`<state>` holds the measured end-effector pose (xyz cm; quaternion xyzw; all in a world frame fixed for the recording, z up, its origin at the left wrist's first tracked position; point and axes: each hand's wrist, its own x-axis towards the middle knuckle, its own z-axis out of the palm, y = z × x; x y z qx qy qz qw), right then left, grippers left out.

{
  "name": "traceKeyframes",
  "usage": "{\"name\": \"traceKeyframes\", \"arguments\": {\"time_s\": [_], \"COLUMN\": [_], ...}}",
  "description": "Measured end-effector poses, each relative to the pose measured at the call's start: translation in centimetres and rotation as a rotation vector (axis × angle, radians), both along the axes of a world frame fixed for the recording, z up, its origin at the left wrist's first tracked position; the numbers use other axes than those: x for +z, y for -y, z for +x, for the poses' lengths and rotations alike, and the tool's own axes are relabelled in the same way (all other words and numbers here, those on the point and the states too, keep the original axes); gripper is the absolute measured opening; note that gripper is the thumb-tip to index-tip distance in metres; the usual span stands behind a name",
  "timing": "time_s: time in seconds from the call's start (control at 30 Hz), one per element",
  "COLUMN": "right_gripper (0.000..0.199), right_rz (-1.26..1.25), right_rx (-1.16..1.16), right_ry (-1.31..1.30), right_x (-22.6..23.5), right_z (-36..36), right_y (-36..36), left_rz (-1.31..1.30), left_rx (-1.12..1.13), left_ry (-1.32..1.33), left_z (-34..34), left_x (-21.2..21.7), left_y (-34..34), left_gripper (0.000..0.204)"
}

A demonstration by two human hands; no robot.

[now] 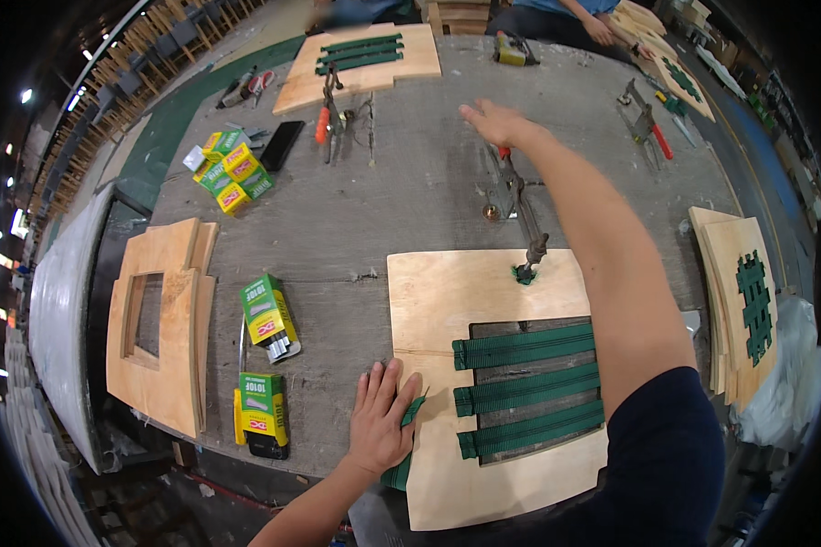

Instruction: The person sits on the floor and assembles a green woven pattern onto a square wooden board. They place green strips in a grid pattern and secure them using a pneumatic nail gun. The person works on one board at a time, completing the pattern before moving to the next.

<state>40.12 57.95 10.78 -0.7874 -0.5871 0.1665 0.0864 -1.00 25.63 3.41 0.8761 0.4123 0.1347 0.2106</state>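
My left hand [380, 419] lies at the left edge of a pale wooden panel [479, 287], its fingers stretched over the tabletop. A loose green webbing strap [397, 476] runs under it and comes out between thumb and forefinger. My right arm reaches across the panel. The right hand [502, 125], fingers extended, rests its palm at the red handle [504, 153] of a toggle clamp [520, 196]. The clamp's tip meets the panel near its far edge, over a scrap of green webbing [523, 274]. Three green straps [529, 392] span the panel's rectangular opening; my arm covers their right ends.
Stacked frame panels [178, 346] lie left, near green-yellow staple boxes [266, 314]. More boxes [233, 171] and a black phone [281, 146] lie farther back. Other clamps [328, 123] [648, 123] flank the far side. Woven panels [748, 301] stand right. A co-worker's hand [599, 32] is at far right.
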Motion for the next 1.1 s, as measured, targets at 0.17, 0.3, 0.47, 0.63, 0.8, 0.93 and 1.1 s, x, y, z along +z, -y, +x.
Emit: {"name": "traceKeyframes", "arguments": {"time_s": [0.17,0.3,0.47,0.63,0.8,0.93,1.1], "right_gripper": [0.079,0.078,0.066,0.038,0.033,0.037,0.041], "right_rz": [-0.138,0.089,0.710,0.648,0.553,0.520,0.575], "right_rx": [-0.046,-0.026,-0.183,-0.055,-0.141,-0.162,-0.208], "right_ry": [-0.047,-0.226,-0.625,-0.330,-0.089,-0.016,0.055], "right_x": [-2.1,-1.8,-2.4,-3.9,-4.9,-6.7,-7.5], "right_z": [-1.9,1.6,5.2,-0.4,-7.5,-12.6,-13.2], "right_y": [-0.5,1.2,12.1,37.6,59.5,61.8,61.9], "left_rz": [-0.034,-0.004,0.050,0.111,0.179,0.184,-0.069], "left_rx": [0.021,-0.039,-0.074,0.045,-0.007,0.035,0.146], "left_ry": [-0.021,0.019,0.076,0.035,0.087,0.057,0.188], "left_z": [0.1,0.0,0.2,-0.5,0.4,0.2,-1.1], "left_x": [0.1,0.2,-0.4,-1.3,-1.1,0.0,0.4], "left_y": [-0.1,-0.5,-0.4,0.7,1.0,1.6,10.7], "left_gripper": [0.064,0.064,0.058,0.052,0.047,0.047,0.048]}}
